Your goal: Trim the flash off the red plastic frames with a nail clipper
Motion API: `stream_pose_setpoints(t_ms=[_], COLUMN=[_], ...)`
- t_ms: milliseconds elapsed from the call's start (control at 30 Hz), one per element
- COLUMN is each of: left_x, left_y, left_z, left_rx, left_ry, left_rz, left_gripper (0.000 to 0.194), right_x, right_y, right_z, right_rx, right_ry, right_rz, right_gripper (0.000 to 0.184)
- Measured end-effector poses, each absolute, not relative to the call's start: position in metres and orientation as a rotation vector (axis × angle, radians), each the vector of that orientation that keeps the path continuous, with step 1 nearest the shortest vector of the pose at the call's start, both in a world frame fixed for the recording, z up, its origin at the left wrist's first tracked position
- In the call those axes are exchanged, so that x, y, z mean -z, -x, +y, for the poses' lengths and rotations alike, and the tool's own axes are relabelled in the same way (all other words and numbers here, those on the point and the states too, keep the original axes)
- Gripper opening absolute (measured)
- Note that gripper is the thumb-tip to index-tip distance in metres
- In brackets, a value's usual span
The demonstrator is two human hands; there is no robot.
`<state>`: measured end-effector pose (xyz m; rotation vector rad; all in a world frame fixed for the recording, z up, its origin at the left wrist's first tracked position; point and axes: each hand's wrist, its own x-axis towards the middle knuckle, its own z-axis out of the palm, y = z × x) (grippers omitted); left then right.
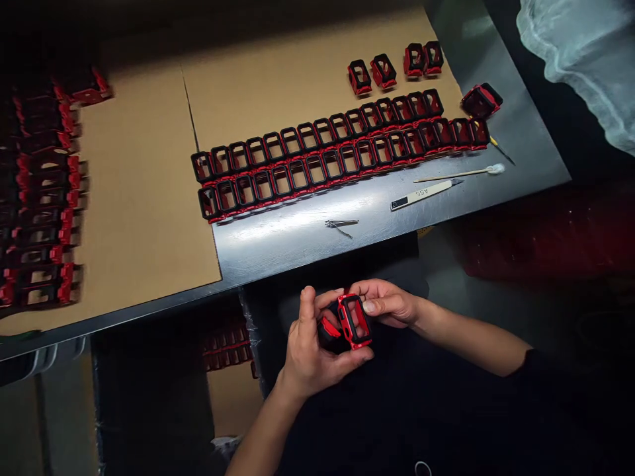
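Over my lap, in front of the bench edge, both hands are on a red-and-black rectangular frame (354,320) with an open middle. My left hand (310,350) supports it between thumb and fingers, its index finger raised. A second red-and-black piece (329,330) sits in the left palm, partly hidden, so I cannot tell its full shape. The thumb and fingers of my right hand (389,304) pinch the frame's upper right side. On the bench beyond, similar frames (297,173) stand in two long rows.
Brown cardboard (143,198) covers much of the metal bench (278,244). Near its front edge lie nail clippers (342,225), a white-handled knife marked A55 (421,194) and a cotton swab (461,174). More frames (44,218) are stacked at left. Clear plastic (590,66) hangs at upper right.
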<state>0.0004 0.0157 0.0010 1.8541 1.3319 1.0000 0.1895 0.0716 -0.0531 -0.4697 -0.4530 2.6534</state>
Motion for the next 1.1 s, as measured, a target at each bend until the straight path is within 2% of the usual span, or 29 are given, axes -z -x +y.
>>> stream_pose_setpoints(t_ms=[233, 467, 767, 900, 1100], left_x=[0.000, 0.001, 0.020, 0.022, 0.022], left_y=[0.001, 0.000, 0.009, 0.009, 0.008], left_z=[0.013, 0.015, -0.001, -0.005, -0.004], left_rx=[-0.889, -0.838, -1.164, -1.188, -1.187], left_ry=[-1.953, -1.861, -1.413, -1.380, -1.381], left_rz=[1.375, 1.380, 1.310, 1.312, 1.301], left_gripper=[0.096, 0.072, 0.080, 0.078, 0.077], right_x=[0.039, 0.025, 0.018, 0.009, 0.005], right_y=[-0.185, -0.181, -0.195, -0.195, -0.187], right_z=[0.076, 0.082, 0.087, 0.083, 0.078], right_rx=[-2.596, -2.606, -2.468, -2.565, -2.467], right_ry=[0.574, 0.843, 0.890, 0.823, 0.878], right_rz=[-0.557, -0.635, -0.817, -0.872, -1.107], right_gripper=[0.053, 0.060, 0.053, 0.048, 0.041])
